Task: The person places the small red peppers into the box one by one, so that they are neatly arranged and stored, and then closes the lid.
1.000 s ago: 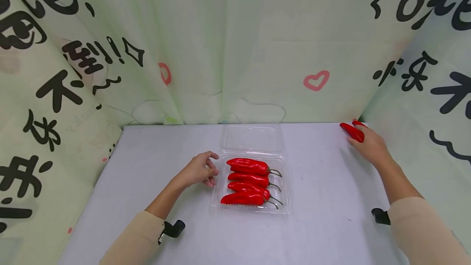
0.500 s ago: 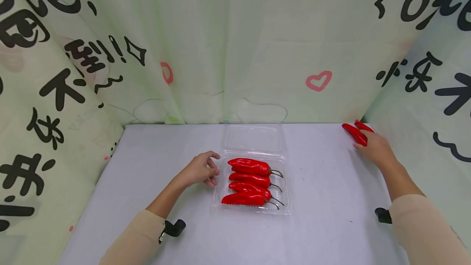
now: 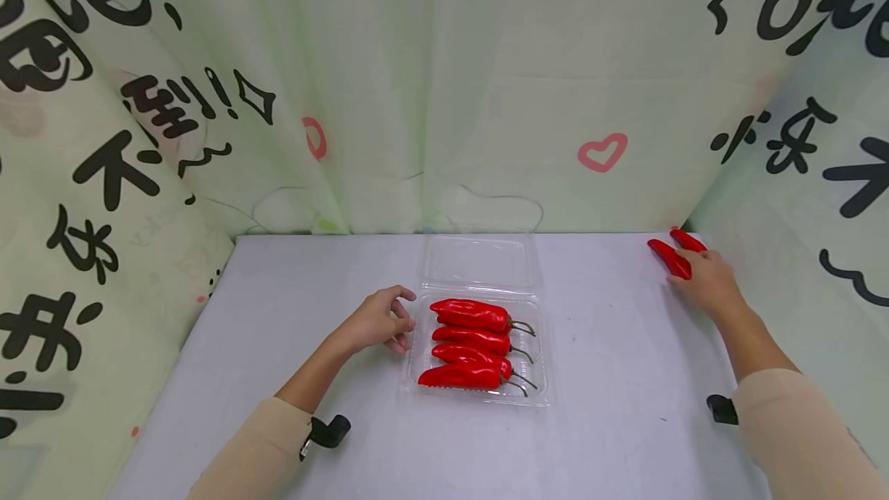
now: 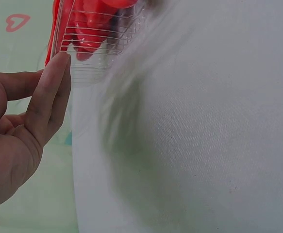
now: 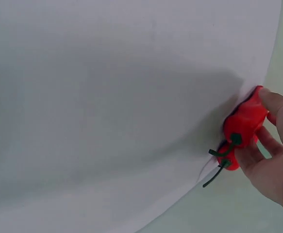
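Observation:
Several red chili peppers (image 3: 471, 339) with thin green stems lie in a row in a clear plastic clamshell container (image 3: 544, 361). At its left side my left hand (image 3: 378, 320) has relaxed fingers, and in the left wrist view straight fingertips meet the ridged wall. Far right, near the table's back corner, my right hand (image 3: 707, 280) holds a red chili pepper (image 5: 245, 119) between thumb and fingers. Just behind that one is a second chili pepper (image 3: 687, 239), partly hidden by the hand. Both green stems show in the right wrist view.
The container's clear lid (image 3: 479, 262) lies folded back towards the rear curtain (image 3: 500, 99). Printed curtains stand close around the back and both sides of the white table (image 3: 604, 407).
My right hand and its chili pepper have shifted slightly right and towards me, showing more of the second pepper. The left hand stays by the container.

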{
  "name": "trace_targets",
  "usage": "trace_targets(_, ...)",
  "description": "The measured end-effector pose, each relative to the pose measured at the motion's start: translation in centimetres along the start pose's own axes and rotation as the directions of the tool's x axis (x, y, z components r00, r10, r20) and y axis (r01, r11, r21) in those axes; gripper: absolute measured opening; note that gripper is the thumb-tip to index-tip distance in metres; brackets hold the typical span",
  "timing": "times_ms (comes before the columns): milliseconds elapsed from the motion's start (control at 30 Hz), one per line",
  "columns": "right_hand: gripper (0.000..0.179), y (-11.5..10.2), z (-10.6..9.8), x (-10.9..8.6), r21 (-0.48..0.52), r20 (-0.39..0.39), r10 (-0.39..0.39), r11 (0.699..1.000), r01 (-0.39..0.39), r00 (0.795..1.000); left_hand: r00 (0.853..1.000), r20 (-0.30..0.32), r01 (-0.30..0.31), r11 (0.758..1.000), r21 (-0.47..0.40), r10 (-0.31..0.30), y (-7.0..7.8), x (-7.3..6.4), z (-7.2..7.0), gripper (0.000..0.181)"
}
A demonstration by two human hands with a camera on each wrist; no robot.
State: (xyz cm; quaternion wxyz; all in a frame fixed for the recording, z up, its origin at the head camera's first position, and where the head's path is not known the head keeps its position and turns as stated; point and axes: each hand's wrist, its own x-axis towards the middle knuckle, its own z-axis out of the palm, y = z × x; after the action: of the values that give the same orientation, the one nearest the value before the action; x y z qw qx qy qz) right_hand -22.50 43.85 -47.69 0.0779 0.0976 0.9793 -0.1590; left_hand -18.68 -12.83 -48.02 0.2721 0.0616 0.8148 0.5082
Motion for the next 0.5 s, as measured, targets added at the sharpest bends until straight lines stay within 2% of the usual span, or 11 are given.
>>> trace_targets(200, 0.091, 0.3, 0.7, -0.2, 0.045, -0.015, 0.021, 0.999, -0.020, 1.000, 1.000, 0.002, 0.000, 1.000, -0.001, 0.000, 0.0, 0.0, 0.0, 0.049)
trace_targets(500, 0.089, 0.5, 2.0, -0.4, 0.078, -0.088, 0.035, 0.997, -0.028, 0.995, 1.000, 0.001, -0.005, 1.000, -0.002, 0.005, -0.1, 0.0, 0.0, 0.048)
